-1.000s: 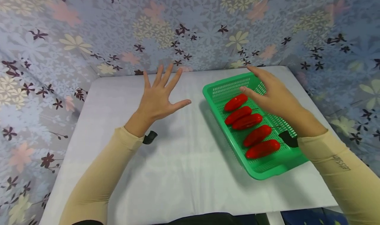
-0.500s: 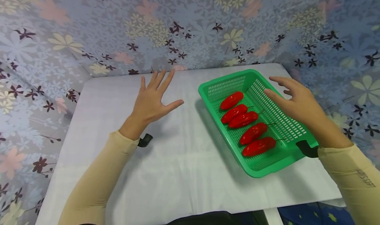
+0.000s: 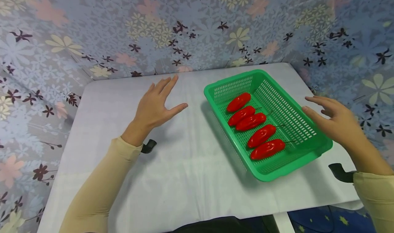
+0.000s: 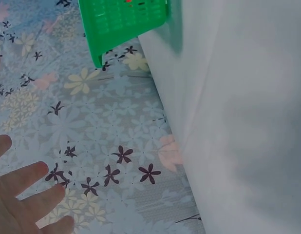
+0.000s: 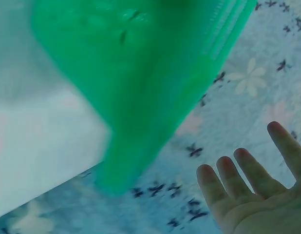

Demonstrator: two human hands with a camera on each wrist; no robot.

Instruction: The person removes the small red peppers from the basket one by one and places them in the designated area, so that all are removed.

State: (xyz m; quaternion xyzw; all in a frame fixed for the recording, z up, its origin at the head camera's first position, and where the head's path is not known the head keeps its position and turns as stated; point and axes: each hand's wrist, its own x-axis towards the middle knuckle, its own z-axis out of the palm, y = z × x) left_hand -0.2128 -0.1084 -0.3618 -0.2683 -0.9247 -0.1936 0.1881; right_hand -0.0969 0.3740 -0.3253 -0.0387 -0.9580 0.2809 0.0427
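Observation:
A green plastic basket [image 3: 234,150] with slotted walls stands on the right half of the white-covered table. Several glossy red peppers [image 3: 261,136] lie in a slanting row on its floor, some with thin dark stems showing. My left hand [image 3: 154,105] hovers over the cloth to the left of the basket, fingers extended and thumb spread away. Past the basket's right rim is my right hand [image 3: 335,122], its fingers loosely bent and holding nothing. In the right wrist view the fingers [image 5: 233,175] are spread beside the blurred basket.
White cloth [image 3: 172,178] covers the table. Floral-patterned fabric [image 3: 191,24] rises behind it and along both sides. Each wrist carries a small black mount [image 3: 340,172] at the sleeve's end. Below the front edge, dark blue fabric with yellow stars [image 3: 343,221] shows.
My right hand has moved from above the basket to the right, out past its rim, uncovering the basket's right wall. The left hand stays nearly in place, its fingers now closer together.

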